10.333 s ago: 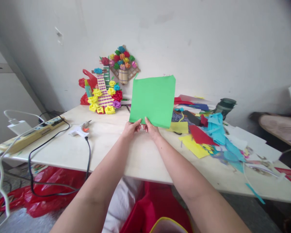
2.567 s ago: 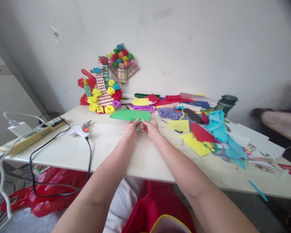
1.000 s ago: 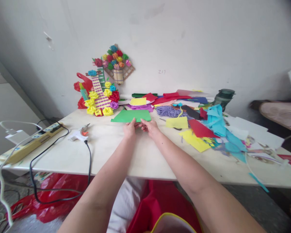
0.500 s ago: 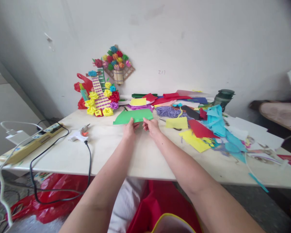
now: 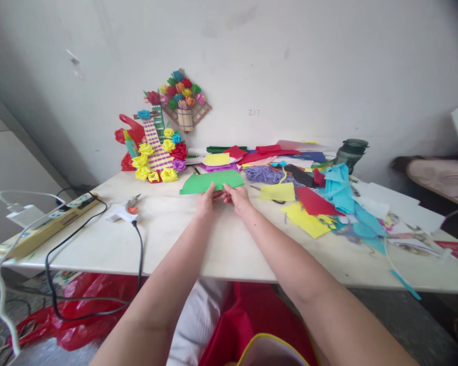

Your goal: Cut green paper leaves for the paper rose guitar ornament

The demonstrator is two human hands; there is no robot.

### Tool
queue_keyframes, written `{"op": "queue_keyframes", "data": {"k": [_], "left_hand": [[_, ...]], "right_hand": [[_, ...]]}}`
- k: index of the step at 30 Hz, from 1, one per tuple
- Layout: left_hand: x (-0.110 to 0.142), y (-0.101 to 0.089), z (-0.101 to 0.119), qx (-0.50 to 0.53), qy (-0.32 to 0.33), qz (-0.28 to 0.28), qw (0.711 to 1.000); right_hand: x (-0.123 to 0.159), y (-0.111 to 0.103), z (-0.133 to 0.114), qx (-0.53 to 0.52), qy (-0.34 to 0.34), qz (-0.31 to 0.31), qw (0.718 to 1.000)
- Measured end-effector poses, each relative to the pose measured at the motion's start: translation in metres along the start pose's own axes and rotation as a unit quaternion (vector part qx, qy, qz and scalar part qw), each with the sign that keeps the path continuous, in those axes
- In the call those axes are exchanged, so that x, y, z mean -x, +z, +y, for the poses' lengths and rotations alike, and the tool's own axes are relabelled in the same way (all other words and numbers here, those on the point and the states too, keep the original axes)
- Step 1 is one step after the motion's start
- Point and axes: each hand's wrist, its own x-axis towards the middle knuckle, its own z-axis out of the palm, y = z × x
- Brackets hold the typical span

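A green sheet of paper [image 5: 209, 180] is held just above the table, roughly level, near the middle. My left hand [image 5: 206, 199] pinches its near edge, thumb on top and fingers underneath. Close beside it, my right hand [image 5: 236, 198] grips the same edge with its thumb on the sheet. The fingers under the paper are partly hidden. To the right of my hands lies a yellow paper piece [image 5: 278, 192] over a pair of scissors whose blade tip and handle peek out. Behind it is a tangle of purple yarn [image 5: 263, 175].
A glue gun [image 5: 124, 212] and a power strip [image 5: 49, 223] with cables lie on the left. Paper flowers [image 5: 160, 150] on a woven backing stand at the back left. Red paper [image 5: 320, 202], blue crepe scraps [image 5: 339, 188] and a dark green bottle [image 5: 351, 155] are on the right.
My two hands have come closer together along the paper's near edge. The green sheet has shifted slightly right and its surface curves a little more.
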Motion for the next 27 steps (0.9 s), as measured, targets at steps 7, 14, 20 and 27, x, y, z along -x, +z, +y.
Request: {"op": "queue_keyframes", "data": {"k": [7,14,20,27], "left_hand": [[-0.0021,-0.0015,-0.0096,-0.058,0.032,-0.063,0.996],[-0.0005,0.0008,-0.0091,-0.049,0.019,-0.035,0.998],[0.0044,0.0061,-0.0055,-0.035,0.013,0.001,0.999],[-0.0017,0.0041,-0.0075,-0.031,0.005,0.041,0.999]], "right_hand": [[0.0035,0.0005,-0.0047,-0.001,0.003,0.011,1.0],[0.005,0.0026,-0.006,0.0,0.025,0.017,1.0],[0.0059,0.0047,-0.0036,0.007,0.045,0.025,0.999],[0.0048,0.0067,0.0029,0.032,0.044,0.016,0.998]]}}
